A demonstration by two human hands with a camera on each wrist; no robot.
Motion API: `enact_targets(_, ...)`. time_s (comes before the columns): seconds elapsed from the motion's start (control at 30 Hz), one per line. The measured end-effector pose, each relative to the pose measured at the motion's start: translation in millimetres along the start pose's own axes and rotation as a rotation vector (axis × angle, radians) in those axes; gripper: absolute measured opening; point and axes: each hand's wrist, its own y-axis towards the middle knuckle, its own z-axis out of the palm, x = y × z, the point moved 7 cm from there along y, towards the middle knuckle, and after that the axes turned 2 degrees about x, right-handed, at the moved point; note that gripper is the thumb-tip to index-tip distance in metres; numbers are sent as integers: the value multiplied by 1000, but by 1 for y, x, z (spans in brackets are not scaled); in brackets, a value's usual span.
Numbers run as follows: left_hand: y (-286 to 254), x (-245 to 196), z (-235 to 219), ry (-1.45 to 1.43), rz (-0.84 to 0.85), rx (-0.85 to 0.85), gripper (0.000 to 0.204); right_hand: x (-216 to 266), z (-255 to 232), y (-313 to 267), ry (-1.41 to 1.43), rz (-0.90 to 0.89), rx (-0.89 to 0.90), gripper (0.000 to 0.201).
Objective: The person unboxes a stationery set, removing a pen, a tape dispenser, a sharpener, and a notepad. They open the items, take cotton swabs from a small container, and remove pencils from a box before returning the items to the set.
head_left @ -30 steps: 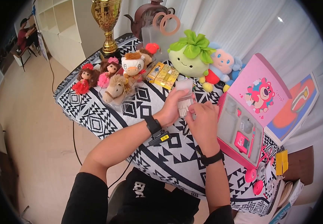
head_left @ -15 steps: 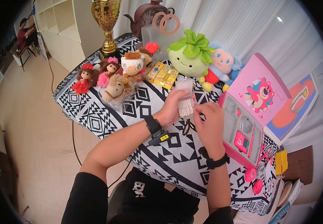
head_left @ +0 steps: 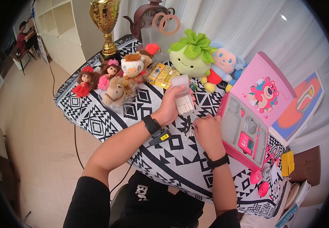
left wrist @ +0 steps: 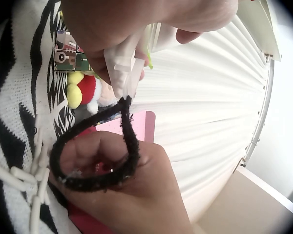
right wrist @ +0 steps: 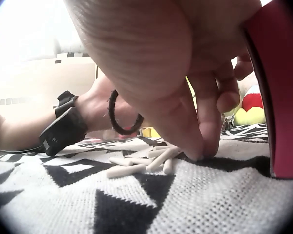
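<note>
Fingers of the left hand (head_left: 168,108) grip a small translucent plastic case (head_left: 180,81) tilted above the cloth, with short white sticks (head_left: 185,108) packed side by side in its lower part and a black cord loop (left wrist: 130,141) hanging from one corner. Lower down, the right hand (head_left: 209,131) is bent, thumb and fingertip together at the cloth, just beside a loose pile of similar sticks (right wrist: 124,170); whether they pinch one I cannot tell. Close on its right rises the wall of an open pink gift box (head_left: 239,159), leaving a narrow gap on that side. Toward the person, black-and-white patterned cloth (head_left: 174,161) runs to the table's near edge. Inside the box, a grey insert (head_left: 233,125) holds a pink screen gadget (head_left: 244,141) and a pink pen (head_left: 256,145) in separate recesses. Beyond the case lie yellow-gold boxes (head_left: 165,77), and left of them a horse plush (head_left: 115,91) sits in clear wrap.
</note>
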Motion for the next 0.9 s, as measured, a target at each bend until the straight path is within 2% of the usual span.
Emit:
enact_targets(0.13,0,-1,1,3,16,17,54,0,-3,0,24,1,-1,7)
enact_targets(0.2,1,-4,0,5,29,20,54,-5,-12,-1,183,42,-117,10)
enact_targets(0.23,1,-5,0,8,40,28,54,-3,-12,0,183,41,-115,10)
enact_targets(0.33,2,-5,-1,-5,33,17,54,7,-13,2,204,-28,-73,16)
enact_targets(0.4,1,-4,0,-5,26,11,54,12,-6,3,121,-80,48,16)
enact_targets(0.63,1,0,0,-4,18,23,53,9,-10,2,139,-94,17,11)
enact_targets(0.9,0,0,0,-2,6,10,53,10,-7,3,272,-152,85,6)
